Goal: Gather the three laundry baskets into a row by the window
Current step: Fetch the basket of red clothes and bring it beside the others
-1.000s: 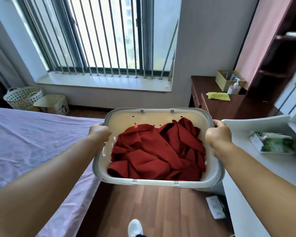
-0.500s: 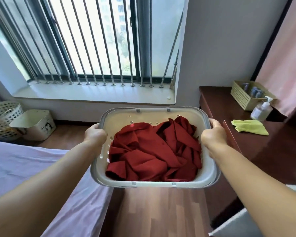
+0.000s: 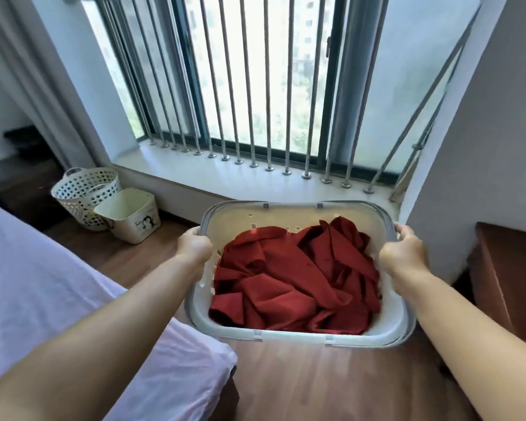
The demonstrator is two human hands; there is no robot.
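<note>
Head view, left to right: at mid-left we see a white perforated basket (image 3: 84,192) touching a cream bin (image 3: 128,215) below the window sill (image 3: 225,173); at centre, our left hand (image 3: 194,247) and right hand (image 3: 403,253) grasp the grey basket (image 3: 298,334) of red cloth (image 3: 295,278) above the floor (image 3: 316,384).

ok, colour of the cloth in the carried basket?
Dark red, plain, no pattern: the cloth fills the pale grey basket. Head view, the only one.
</note>
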